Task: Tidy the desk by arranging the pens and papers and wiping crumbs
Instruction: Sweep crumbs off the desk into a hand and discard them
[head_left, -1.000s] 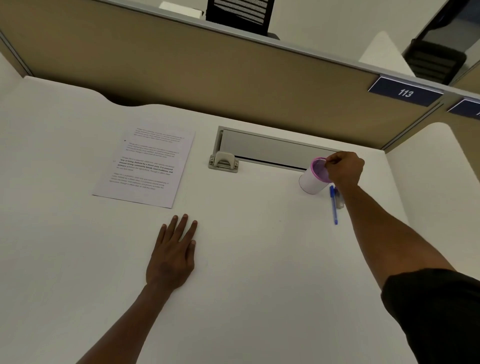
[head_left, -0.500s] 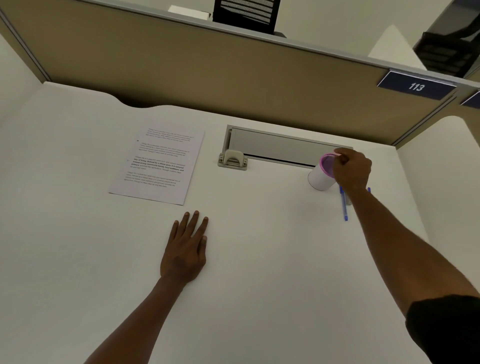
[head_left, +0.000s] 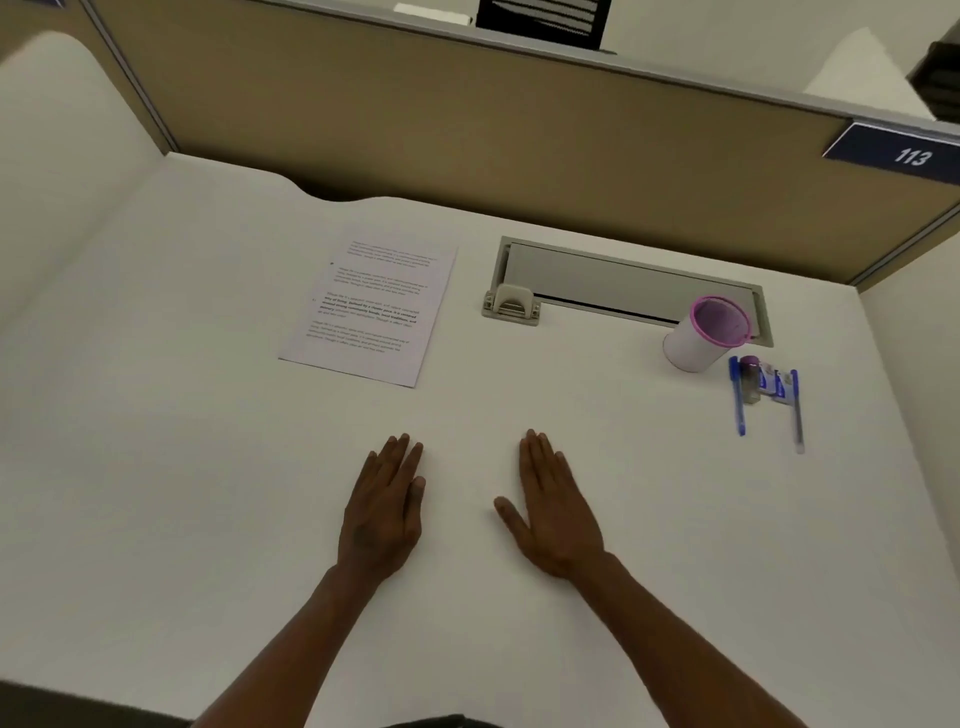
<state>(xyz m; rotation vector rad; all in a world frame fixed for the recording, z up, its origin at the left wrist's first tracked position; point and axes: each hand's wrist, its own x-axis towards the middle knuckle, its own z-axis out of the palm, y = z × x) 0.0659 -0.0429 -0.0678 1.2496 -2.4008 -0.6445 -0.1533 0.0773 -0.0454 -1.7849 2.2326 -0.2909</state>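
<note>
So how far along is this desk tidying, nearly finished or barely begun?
Partly done, by the look of it. The printed paper lies flat near the back of the desk, and the pink-rimmed cup stands upright. Nothing is in hand: the left hand and right hand rest flat on the desk. Left: two blue pens lie beside the cup, not in it. No crumbs or cloth show.

White "113" on dark blue plate (head_left: 894, 154) on partition, printed sheet (head_left: 370, 310) text too small to read

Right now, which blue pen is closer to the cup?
The left blue pen, lying just beside the pink-rimmed cup. The other blue pen lies farther right, past the small bottle.
</note>
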